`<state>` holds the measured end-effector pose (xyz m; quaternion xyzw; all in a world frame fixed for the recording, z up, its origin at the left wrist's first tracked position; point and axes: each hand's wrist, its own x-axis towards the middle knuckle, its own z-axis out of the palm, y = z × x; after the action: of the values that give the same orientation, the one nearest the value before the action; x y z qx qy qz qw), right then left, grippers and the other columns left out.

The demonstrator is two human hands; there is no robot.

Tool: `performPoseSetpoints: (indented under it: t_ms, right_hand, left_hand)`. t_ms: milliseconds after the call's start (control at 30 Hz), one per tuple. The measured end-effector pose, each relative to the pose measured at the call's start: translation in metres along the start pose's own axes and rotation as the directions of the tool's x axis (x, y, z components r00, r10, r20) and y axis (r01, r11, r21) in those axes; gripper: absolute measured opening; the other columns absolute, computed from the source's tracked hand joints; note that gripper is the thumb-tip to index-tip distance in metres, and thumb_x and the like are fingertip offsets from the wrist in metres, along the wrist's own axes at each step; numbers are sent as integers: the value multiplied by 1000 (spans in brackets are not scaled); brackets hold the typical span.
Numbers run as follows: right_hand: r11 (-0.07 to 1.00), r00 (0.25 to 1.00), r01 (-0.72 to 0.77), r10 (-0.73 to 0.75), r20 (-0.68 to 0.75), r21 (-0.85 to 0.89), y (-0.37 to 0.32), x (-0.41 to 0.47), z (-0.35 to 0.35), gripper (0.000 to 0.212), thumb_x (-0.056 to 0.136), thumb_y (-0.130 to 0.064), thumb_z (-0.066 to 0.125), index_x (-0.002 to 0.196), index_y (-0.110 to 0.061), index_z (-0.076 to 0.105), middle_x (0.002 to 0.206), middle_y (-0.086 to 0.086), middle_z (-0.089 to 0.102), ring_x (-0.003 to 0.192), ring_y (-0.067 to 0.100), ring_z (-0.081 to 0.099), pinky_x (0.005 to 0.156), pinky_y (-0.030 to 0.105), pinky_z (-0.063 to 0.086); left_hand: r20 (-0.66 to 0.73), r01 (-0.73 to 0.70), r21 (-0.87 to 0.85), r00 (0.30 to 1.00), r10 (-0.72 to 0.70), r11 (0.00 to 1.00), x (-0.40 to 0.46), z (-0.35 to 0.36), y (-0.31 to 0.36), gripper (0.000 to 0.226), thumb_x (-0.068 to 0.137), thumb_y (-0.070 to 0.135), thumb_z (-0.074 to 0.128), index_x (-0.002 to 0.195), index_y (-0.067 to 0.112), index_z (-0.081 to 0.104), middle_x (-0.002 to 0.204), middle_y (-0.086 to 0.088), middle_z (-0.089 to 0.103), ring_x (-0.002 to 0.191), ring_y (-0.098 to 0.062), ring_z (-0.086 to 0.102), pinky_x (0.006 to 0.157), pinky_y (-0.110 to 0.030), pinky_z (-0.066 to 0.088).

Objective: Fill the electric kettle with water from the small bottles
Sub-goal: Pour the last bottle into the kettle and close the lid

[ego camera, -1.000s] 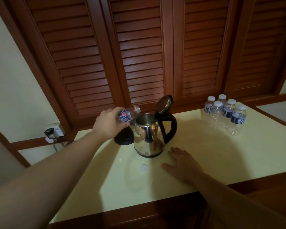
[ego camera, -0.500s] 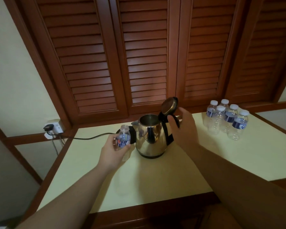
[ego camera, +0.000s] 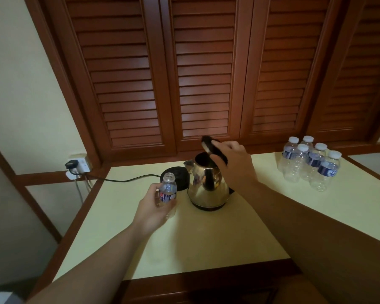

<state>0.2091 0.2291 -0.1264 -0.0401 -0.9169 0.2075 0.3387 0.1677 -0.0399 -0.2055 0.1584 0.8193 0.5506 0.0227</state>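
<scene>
A steel electric kettle [ego camera: 203,187] stands on the cream table [ego camera: 206,242], its mouth uncovered. My right hand [ego camera: 233,165] rests on the kettle's black lid [ego camera: 208,142], which is tilted partway over the mouth. Just left of the kettle, my left hand [ego camera: 151,209] holds a small clear bottle [ego camera: 167,190] upright; the bottle has no cap on. The black kettle base [ego camera: 177,175] sits behind the bottle, apart from the kettle.
Several capped small bottles [ego camera: 309,165] stand grouped at the table's right back. A black cord [ego camera: 123,178] runs from the base to a wall socket [ego camera: 77,166] on the left. Brown louvred doors [ego camera: 202,73] rise behind the table.
My left hand has brought the bottle from tipped over the kettle mouth down to upright beside it. My right hand rose from the table to the lid, which is tilting down.
</scene>
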Motion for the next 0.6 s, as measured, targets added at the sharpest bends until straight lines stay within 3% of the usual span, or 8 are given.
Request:
performPoseSetpoints:
  t_ms: [133, 267, 467, 600]
  right_hand:
    - [1000, 1000, 22, -22, 23, -14, -6, -5, 6, 40, 101, -39, 61, 138, -25, 65, 134, 6, 60, 115, 27, 56, 98, 47, 53]
    - [997, 998, 55, -55, 3, -46, -9, -10, 12, 31, 99, -36, 65, 126, -23, 74, 130, 5, 64, 112, 27, 59, 98, 48, 51]
    - [981, 992, 116, -107, 64, -158, 0, -14, 14, 41, 98, -45, 61, 133, -25, 69, 137, 7, 60, 120, 31, 56, 102, 55, 47]
    - [971, 989, 123, -103, 104, -205, 1, -15, 13, 50, 96, -55, 57, 138, -27, 65, 143, 7, 58, 126, 30, 52, 105, 56, 45]
  left_hand:
    - [-3, 7, -17, 1000, -7, 1000, -2, -1, -2, 38, 89, 31, 81, 118, 35, 57, 108, 9, 74, 91, -4, 70, 68, -13, 51]
    - [11, -23, 1, 1000, 23, 1000, -4, 1, -2, 42, 88, 24, 82, 122, 31, 59, 109, 11, 73, 90, 5, 68, 70, -8, 49]
    - [22, -41, 3, 999, 41, 999, -4, 7, -3, 43, 88, 20, 82, 123, 30, 60, 110, 11, 73, 93, 8, 67, 72, -4, 46]
    - [21, -38, 13, 999, 38, 999, -3, 9, -5, 44, 88, 27, 82, 122, 39, 57, 108, 15, 73, 92, 8, 68, 71, -5, 47]
